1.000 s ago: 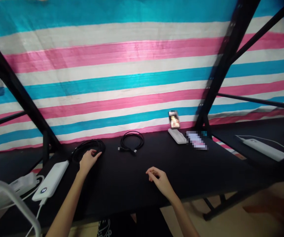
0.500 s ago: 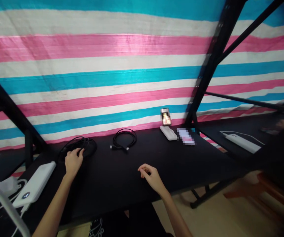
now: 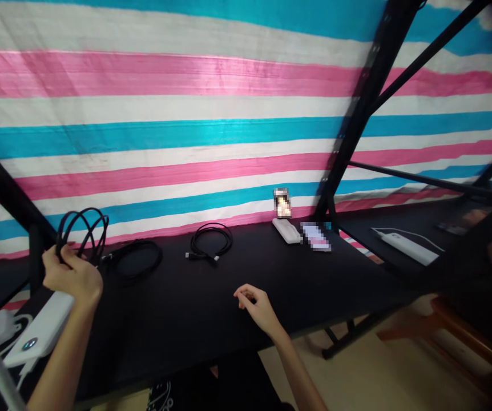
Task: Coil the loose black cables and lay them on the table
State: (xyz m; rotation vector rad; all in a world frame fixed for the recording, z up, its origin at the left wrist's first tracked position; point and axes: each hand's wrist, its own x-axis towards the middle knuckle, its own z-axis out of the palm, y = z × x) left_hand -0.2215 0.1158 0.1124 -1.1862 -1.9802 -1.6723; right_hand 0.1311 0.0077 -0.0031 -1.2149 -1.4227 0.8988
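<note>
My left hand (image 3: 72, 275) is raised above the left end of the black table (image 3: 212, 302) and is closed on a coiled black cable (image 3: 82, 229), whose loops stand up above my fingers. A second black coil (image 3: 137, 258) lies on the table just right of that hand. A third, smaller coil (image 3: 209, 244) lies further right near the striped cloth. My right hand (image 3: 255, 305) hovers low over the table's middle with its fingers loosely curled and nothing in them.
A white power bank (image 3: 40, 334) with a white lead lies at the table's left front. A small white device (image 3: 286, 231) and a phone stand at the back right. Black frame posts (image 3: 357, 114) rise there; another white power bank (image 3: 404, 246) lies on the neighbouring table.
My left hand closed on a black coil from the pile at the left and lifted it up and leftward. The right hand barely moved. The view swung a little to the right.
</note>
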